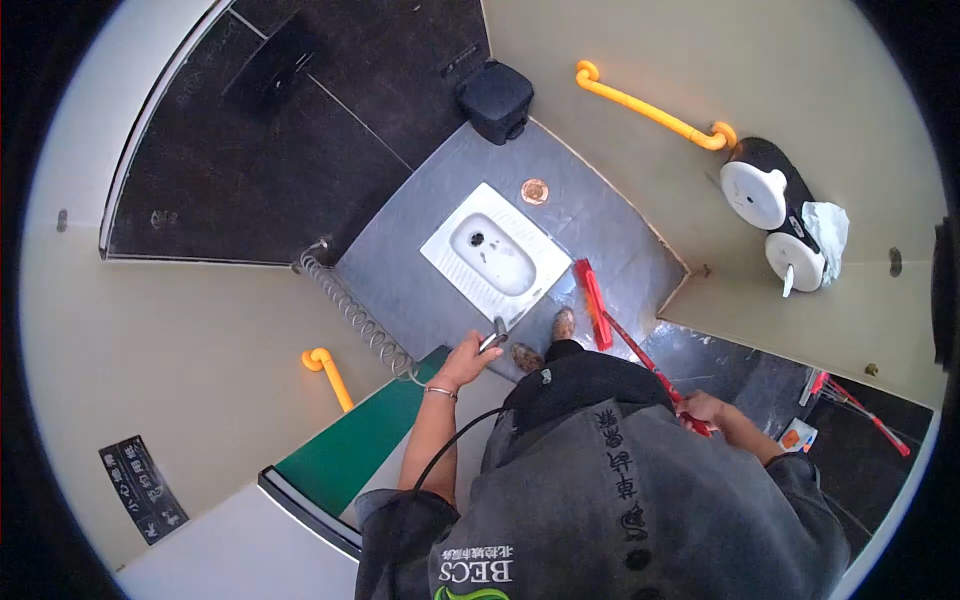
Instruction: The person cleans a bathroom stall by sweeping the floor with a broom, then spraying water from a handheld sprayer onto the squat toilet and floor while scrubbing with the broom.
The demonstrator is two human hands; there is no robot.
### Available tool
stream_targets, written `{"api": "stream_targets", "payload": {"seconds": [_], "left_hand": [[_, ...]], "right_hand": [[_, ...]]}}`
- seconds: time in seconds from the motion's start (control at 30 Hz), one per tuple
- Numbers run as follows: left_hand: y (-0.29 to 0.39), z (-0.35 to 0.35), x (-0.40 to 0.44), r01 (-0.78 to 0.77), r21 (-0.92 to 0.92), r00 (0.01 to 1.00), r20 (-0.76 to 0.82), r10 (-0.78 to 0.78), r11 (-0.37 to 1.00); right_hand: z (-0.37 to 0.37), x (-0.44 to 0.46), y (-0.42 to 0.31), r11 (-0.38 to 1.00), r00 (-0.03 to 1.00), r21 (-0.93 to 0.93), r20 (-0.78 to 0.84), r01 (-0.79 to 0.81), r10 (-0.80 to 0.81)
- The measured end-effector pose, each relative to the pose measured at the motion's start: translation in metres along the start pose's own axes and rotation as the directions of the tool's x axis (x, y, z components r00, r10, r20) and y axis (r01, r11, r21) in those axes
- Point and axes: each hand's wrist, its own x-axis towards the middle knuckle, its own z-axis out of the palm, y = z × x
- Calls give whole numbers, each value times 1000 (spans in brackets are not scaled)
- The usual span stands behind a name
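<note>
Your left hand (465,365) grips a silver metal spray nozzle (497,334) with a coiled grey hose (350,312), its tip by the near corner of the white ceramic squat pan (500,262). The pan lies far of both your hands, slightly right of the left one and well left of the right; its long axis runs from far left to near right. Your left hand is clearly the nearer. Your right hand (703,409) is wrapped around the red handle of a long-handled red floor brush (593,305), which slants far and left, its head just beside the pan's right corner, near your brown-speckled shoes (564,323).
</note>
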Motion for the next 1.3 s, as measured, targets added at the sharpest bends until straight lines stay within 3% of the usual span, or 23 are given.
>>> {"api": "stream_targets", "payload": {"seconds": [0.03, 0.1, 0.2, 0.27, 0.33, 0.37, 0.4, 0.43, 0.47, 0.53, 0.57, 0.6, 0.63, 0.83, 0.9, 0.97, 1.0, 1.07, 1.1, 1.17, 1.2, 1.27, 1.3], "left_hand": [[-10, 7, 1, 21, 17, 998, 56, -22, 1000], [-18, 21, -1, 46, 13, 994, 99, -47, 999], [-17, 39, -16, 135, 129, 988, 57, -143, 982], [-17, 50, -15, 151, 105, 987, 31, -155, 983], [-18, 58, -16, 145, 136, 988, 31, -151, 980], [-18, 61, -16, 144, 169, 988, 28, -151, 975], [-19, 63, -17, 139, 167, 989, 24, -144, 976], [-20, 65, -20, 155, 161, 987, 9, -158, 975], [-22, 66, -23, 173, 155, 985, -4, -174, 973], [-27, 63, -28, 191, 150, 981, 4, -194, 970], [-30, 62, -31, 213, 143, 976, 13, -217, 967], [-36, 61, -32, 216, 138, 976, 9, -219, 967], [-45, 62, -32, 235, 126, 971, 2, -238, 964], [-75, 65, -44, 216, 111, 974, 51, -223, 970], [-75, 65, -49, 210, 92, 975, 56, -215, 973], [-64, 60, -59, 283, 101, 952, 92, -292, 954], [-67, 64, -60, 298, 79, 948, 89, -305, 951], [-73, 73, -64, 292, 94, 954, 41, -296, 952], [-74, 74, -65, 299, 117, 951, 50, -306, 947], [-65, 72, -70, 327, 49, 943, 44, -329, 944], [-60, 71, -71, 347, -7, 937, 37, -347, 938], [-54, 72, -75, 366, -37, 930, 18, -366, 930], [-52, 73, -79, 378, -45, 926, 30, -377, 925]], "right_hand": [[10, -16, -9, 1000, 1000, -11, -10, 1, -1], [29, -44, -23, 965, 978, -196, -81, 174, -192], [11, -11, 4, 964, 968, -122, -55, 236, -244], [9, -1, 9, 987, 985, -29, -63, 161, -162], [19, -13, 1, 985, 986, -164, -143, 56, -80], [-15, 29, 34, 985, 985, -164, -149, 59, -84], [-35, 72, 60, 832, 890, -357, -4, 424, -456], [-52, 117, 102, 521, 660, -468, 203, 714, -723], [-46, 102, 96, 519, 659, -468, 201, 715, -725], [-19, 35, 71, 535, 819, -714, 93, 451, -566], [-1, -1, 59, 532, 819, -718, 94, 449, -566], [19, -37, 47, 766, 872, -470, 21, 440, -488], [31, -59, 39, 910, 921, -168, -18, 380, -388], [49, -99, 41, 928, 925, -85, -84, 364, -371], [35, -73, 63, 930, 925, -78, -101, 360, -367], [-9, 2, 113, 624, 729, -551, -40, 554, -684], [-7, -15, 94, 616, 737, -568, -26, 546, -676], [26, -76, 28, 698, 907, -682, -122, 220, -404], [27, -75, 17, 691, 911, -692, -118, 209, -394], [21, -68, -6, 358, 772, -910, -71, 209, -632], [17, -66, -17, 328, 765, -921, -52, 213, -642], [8, -63, -41, 107, 846, -994, -71, -17, -529], [1, -57, -48, 53, 833, -999, -26, 5, -553]]}}
